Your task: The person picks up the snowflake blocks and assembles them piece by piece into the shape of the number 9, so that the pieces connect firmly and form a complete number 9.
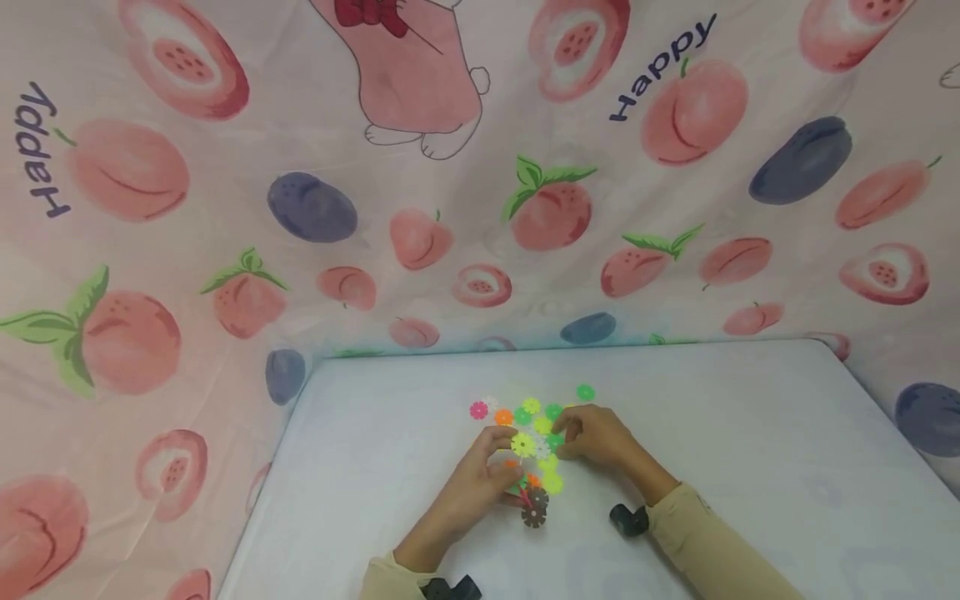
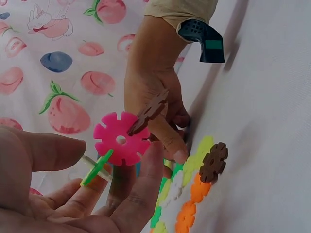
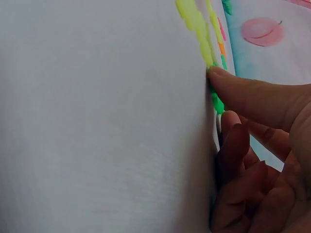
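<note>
My left hand [image 1: 476, 479] pinches a cluster of slotted-together notched plastic discs. In the left wrist view the cluster shows a pink disc [image 2: 121, 138], a brown disc [image 2: 148, 111] set crosswise in its edge, and a green disc [image 2: 98, 167] between the fingers. A pale disc beside the green one is partly hidden. Over the loose discs, my right hand [image 1: 596, 435] has thumb and forefinger at opposite edges of a flat green disc [image 3: 217, 103]. Its other fingers curl underneath, partly in shadow.
Loose discs lie flat on the white table [image 1: 712, 500]: a pink one [image 1: 478, 410], an orange one [image 1: 504, 417], a far green one [image 1: 586, 392] and several yellow ones. A brown disc [image 2: 214, 162] lies nearer me. Behind the table hangs a fruit-print cloth [image 1: 450, 250].
</note>
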Demonstrator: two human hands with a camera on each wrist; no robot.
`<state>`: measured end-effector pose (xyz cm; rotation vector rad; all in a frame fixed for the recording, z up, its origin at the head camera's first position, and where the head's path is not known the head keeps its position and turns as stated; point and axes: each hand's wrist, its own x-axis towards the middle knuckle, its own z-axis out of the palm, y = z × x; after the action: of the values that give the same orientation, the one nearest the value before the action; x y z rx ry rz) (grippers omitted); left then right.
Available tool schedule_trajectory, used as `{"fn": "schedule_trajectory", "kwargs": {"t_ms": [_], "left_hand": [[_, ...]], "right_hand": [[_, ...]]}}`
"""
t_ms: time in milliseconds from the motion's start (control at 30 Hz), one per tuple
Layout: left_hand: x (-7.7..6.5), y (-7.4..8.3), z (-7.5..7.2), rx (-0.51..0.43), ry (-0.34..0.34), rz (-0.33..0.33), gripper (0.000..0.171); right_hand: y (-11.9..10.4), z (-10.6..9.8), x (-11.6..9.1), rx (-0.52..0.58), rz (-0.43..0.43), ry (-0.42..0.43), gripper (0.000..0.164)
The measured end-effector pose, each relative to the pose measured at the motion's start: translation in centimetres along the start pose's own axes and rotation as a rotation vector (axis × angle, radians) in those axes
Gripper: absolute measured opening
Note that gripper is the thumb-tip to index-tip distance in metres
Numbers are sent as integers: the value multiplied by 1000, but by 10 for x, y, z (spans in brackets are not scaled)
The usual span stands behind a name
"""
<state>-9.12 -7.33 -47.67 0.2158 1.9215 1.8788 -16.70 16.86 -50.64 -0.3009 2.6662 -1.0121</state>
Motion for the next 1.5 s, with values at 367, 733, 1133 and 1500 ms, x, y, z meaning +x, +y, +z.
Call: {"fn": "schedule_trajectory", "kwargs": {"t_ms": [367,733,1133,1500], "left_hand": [[3,3,-1,2,76,-44,43],[6,-4,-1,139,174,-3,27],[6,-2,-1,119,202,-22,29],[8,-2,-2,78,178,-22,26]], "right_hand": [[6,0,3,-5,35,14,27],[8,-1,-3,52,-19,34,19],[3,-4,-12,99,-66,44,12],[-8,-11,-24,213,-74,-7,16]]}}
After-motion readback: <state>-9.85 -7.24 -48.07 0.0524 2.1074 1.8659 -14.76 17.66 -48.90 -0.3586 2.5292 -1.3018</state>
